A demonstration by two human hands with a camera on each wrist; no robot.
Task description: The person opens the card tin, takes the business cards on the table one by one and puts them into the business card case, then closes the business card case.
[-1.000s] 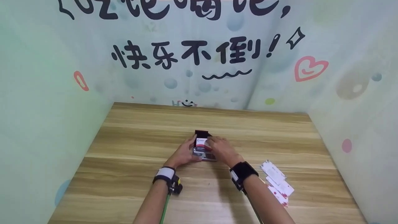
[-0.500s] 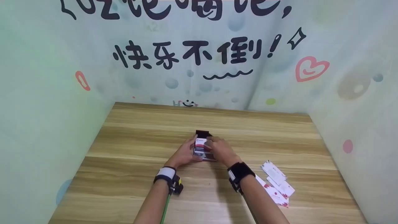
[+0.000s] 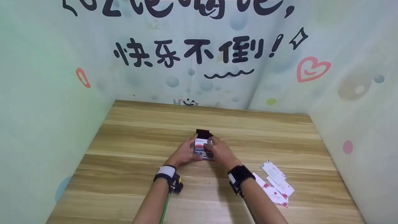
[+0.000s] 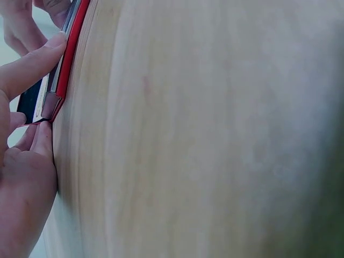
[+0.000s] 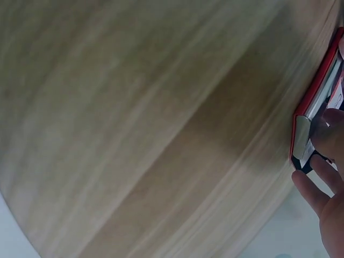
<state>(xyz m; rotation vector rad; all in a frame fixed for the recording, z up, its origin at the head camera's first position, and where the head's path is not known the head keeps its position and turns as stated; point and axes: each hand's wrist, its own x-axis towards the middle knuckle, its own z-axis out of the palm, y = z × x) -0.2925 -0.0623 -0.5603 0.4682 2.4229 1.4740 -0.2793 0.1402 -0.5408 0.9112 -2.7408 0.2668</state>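
A business card case lies on the table in the head view, its dark flap folded back at the far end. Its red outer edge and metal rim show in the left wrist view. A white business card with a red and dark band sits in the case. My left hand holds the case along its left side, thumb at the near edge. From the right, my right hand pinches the card between thumb and fingers, covering its right part. The right wrist view shows the right thumb over the card.
Several printed cards lie overlapping on the wooden table, to the right of the right forearm. Printed wall sheets stand along the table's back and sides. Each wrist wears a strapped camera.
The right forearm has shifted left, showing more of the loose cards. The right fingers have shifted slightly over the card. The left hand keeps its hold on the case.
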